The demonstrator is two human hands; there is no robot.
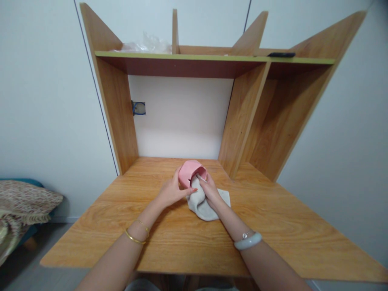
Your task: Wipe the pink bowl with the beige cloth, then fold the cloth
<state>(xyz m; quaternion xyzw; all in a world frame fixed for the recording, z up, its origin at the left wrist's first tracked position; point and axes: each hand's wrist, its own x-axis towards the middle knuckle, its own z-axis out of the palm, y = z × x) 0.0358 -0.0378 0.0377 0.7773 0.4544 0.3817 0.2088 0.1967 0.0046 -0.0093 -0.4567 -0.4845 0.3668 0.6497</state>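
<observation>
A pink cup (189, 171) lies tilted on its side on the wooden desk (273, 234), its mouth facing right. My left hand (172, 191) is wrapped round the cup's near side. My right hand (210, 192) grips a light grey cloth (204, 206) and presses a bunched part of it into the cup's mouth. The rest of the cloth trails flat on the desk under and to the right of that hand. Gold bangles sit on my left wrist, a pale bangle on my right.
A wooden hutch (245, 117) rises at the back of the desk with upright dividers. Its top shelf carries a crumpled clear plastic bag (145, 44) and a dark flat object (281, 54). A patterned blanket (21, 202) lies at the far left.
</observation>
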